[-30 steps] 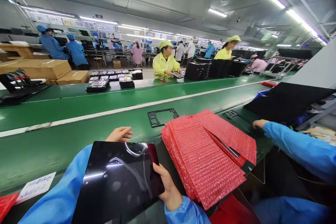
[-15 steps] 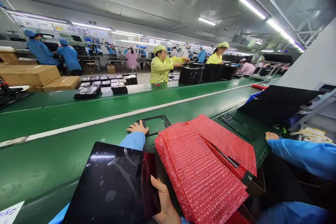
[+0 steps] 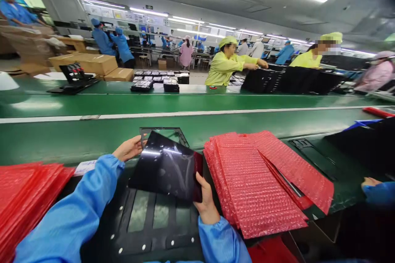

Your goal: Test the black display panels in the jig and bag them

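My right hand (image 3: pixel 206 197) grips the right edge of a glossy black panel (image 3: pixel 168 168), tilted above a black fixture (image 3: pixel 145 222) with rectangular openings and white dots. Behind the panel, my left hand (image 3: pixel 131 148) pinches the left side of a thin black frame (image 3: pixel 163 130), which the panel partly covers. Right of the panel lies a pile of red bubble-wrap sleeves (image 3: pixel 259 189), with a dark edge showing inside one of them.
More red sleeves (image 3: pixel 31 201) lie at the left. Another black frame (image 3: pixel 311 156) rests on the green bench (image 3: pixel 92 139) at the right, near a co-worker's hand (image 3: pixel 371 181). People in yellow work across the bench.
The view has turned left and shows the fixture and left sleeves. My left hand has drawn the black frame nearer and now grips its side. The panel has moved up, away from me, close to the frame.
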